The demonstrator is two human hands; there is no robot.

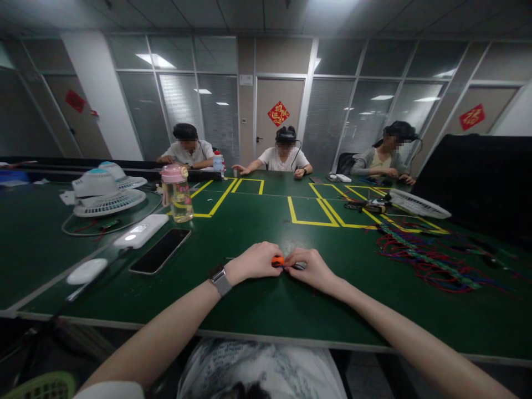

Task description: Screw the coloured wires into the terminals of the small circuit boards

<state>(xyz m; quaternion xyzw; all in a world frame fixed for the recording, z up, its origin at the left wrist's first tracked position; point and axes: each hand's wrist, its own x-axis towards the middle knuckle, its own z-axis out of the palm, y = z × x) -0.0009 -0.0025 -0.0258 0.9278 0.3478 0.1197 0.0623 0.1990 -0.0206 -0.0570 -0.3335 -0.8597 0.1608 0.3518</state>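
Observation:
My left hand (258,260), with a watch at its wrist, is closed around a screwdriver (277,260) with an orange and black handle. Its thin dark shaft pokes out to the left of the hand. Touching the handle end, my right hand (310,269) is closed in a pinch. Something small, bluish and grey shows at its fingers, too small to make out. Both hands rest low over the green table (257,305), close together.
Left of me lie a phone (161,252), a white power strip (141,231), a pink-lidded bottle (179,194) and white fans (108,191). Wired green circuit boards (432,257) and a black screen (477,188) are at right. Several people sit across, beyond yellow tape (313,224).

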